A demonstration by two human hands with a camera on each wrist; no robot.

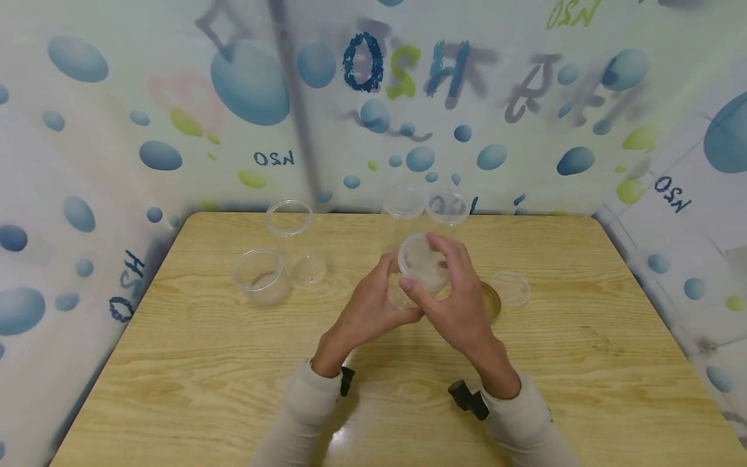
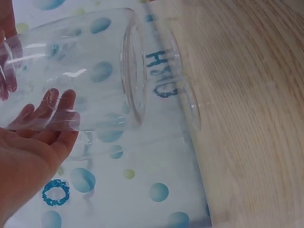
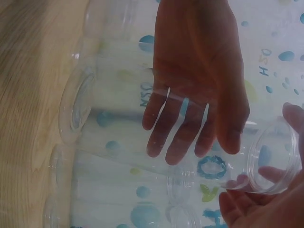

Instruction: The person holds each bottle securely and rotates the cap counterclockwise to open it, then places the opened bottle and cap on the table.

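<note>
In the head view, a clear jar (image 1: pixel 421 264) with a pale round end is held above the table between both hands. My left hand (image 1: pixel 370 305) grips its side, fingers around the wall. My right hand (image 1: pixel 458 308) holds the rounded end, its thumb and index finger spread across the rim. The left wrist view shows the clear jar (image 2: pixel 97 42) with its broad end away from the hands, and the left-hand fingers (image 2: pixel 66 107) against its wall. In the right wrist view, right-hand fingers (image 3: pixel 178 137) show through clear plastic. Whether a lid covers the held end I cannot tell.
On the wooden table (image 1: pixel 204 383), a low clear jar (image 1: pixel 271 292) and a taller one (image 1: pixel 290 231) stand left. Two clear jars, one (image 1: pixel 403 211) beside another (image 1: pixel 447 224), stand behind the hands. A gold lid (image 1: pixel 495 303) and a clear ring-shaped piece (image 1: pixel 528 288) lie right.
</note>
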